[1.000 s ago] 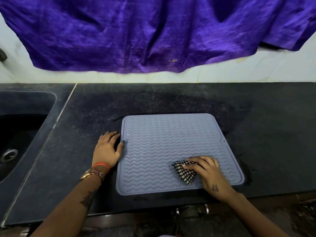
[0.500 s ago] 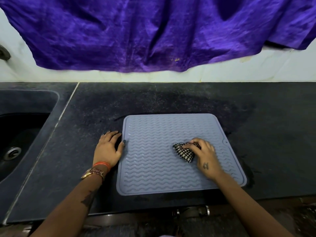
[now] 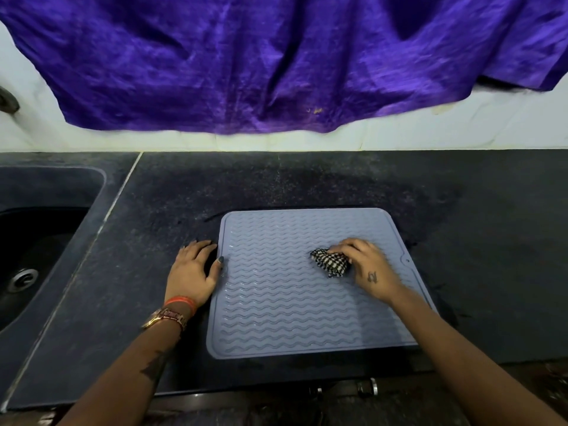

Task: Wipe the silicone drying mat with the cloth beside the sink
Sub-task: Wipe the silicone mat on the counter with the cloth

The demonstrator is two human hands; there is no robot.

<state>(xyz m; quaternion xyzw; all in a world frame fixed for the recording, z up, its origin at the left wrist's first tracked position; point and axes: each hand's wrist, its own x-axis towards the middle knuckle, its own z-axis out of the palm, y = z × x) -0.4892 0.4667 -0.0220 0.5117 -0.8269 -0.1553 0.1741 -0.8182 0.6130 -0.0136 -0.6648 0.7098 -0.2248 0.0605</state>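
Head view: the right hand (image 3: 367,269) now sits higher on the silicone drying mat (image 3: 276,302) than 1 s ago, having carried the cloth (image 3: 330,263) from the mat's 5 o'clock corner up toward 3 o'clock, so the wiping stroke is underway with much of the mat apparently left to cover. Its fingers curl over and grasp the bunched, black-and-white checked cloth, pressed against the mat.

The left hand (image 3: 193,272) lies flat and relaxed on the speckled dark counter (image 3: 491,241) at the mat's 9 o'clock edge, thumb probably touching the rim.

The mat is grey-blue, square, round-cornered, with wavy ridges.
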